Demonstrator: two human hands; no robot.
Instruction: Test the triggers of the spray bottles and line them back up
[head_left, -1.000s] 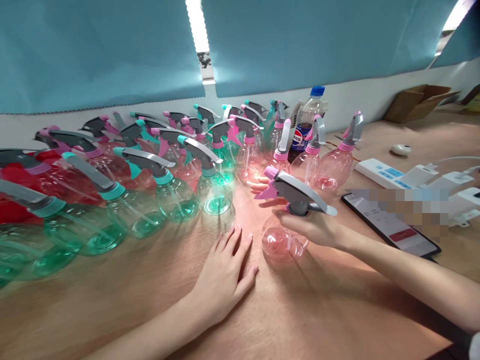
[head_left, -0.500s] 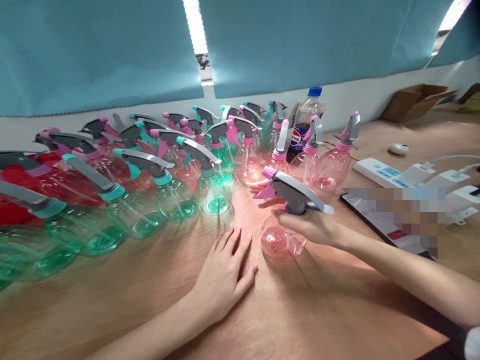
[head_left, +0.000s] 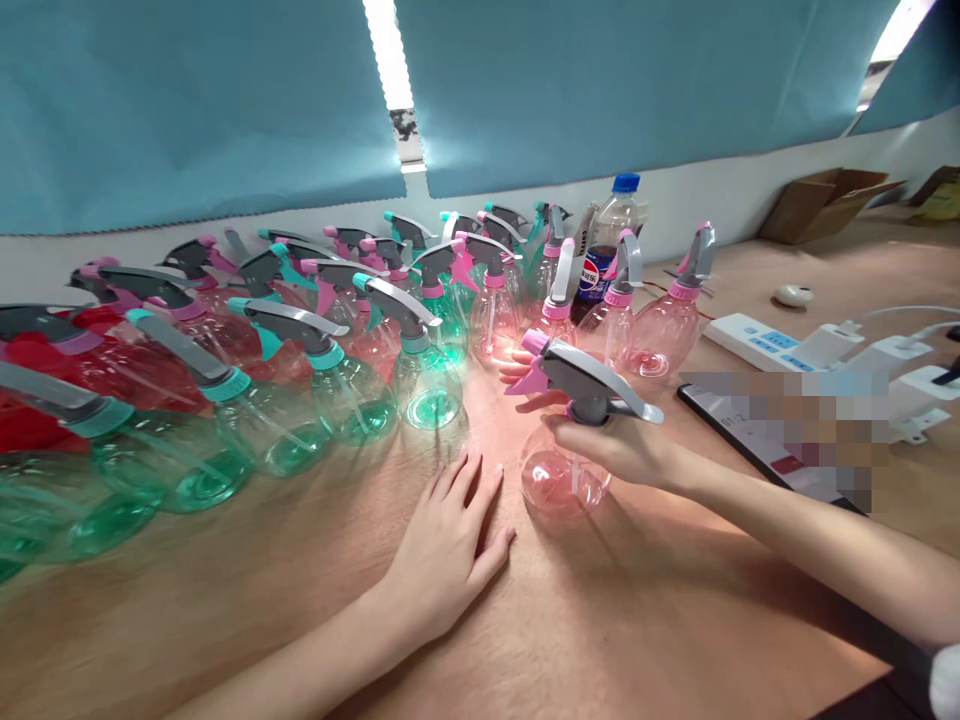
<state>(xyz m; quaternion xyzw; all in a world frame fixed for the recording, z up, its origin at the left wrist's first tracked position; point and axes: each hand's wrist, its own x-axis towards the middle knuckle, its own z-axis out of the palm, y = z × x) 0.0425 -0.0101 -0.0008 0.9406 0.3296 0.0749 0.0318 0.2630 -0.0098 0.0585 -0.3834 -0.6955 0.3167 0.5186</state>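
A pink clear spray bottle (head_left: pixel 564 478) with a grey and pink trigger head stands at the centre right. Around its neck is my right hand (head_left: pixel 619 448), thumb in front and fingers reaching behind, partly hidden by the trigger head. My left hand (head_left: pixel 448 540) lies flat on the tabletop (head_left: pixel 600 640) to the left of that bottle, fingers a little spread and holding nothing. Beyond its fingertips stands a green spray bottle (head_left: pixel 429 390) with a teal collar. Another green spray bottle (head_left: pixel 352 400) is beside it, farther left.
Several green, pink and red spray bottles crowd the left and back. Pink spray bottles (head_left: pixel 660 330) stand behind my right hand, near a cola bottle (head_left: pixel 600 245). To the right are a phone (head_left: pixel 750 430), a power strip (head_left: pixel 757 343) with chargers, a white earbud case (head_left: pixel 793 295) and a cardboard box (head_left: pixel 821 205).
The camera view has shifted very slightly. Both hands and the pink spray bottle keep practically the same positions.
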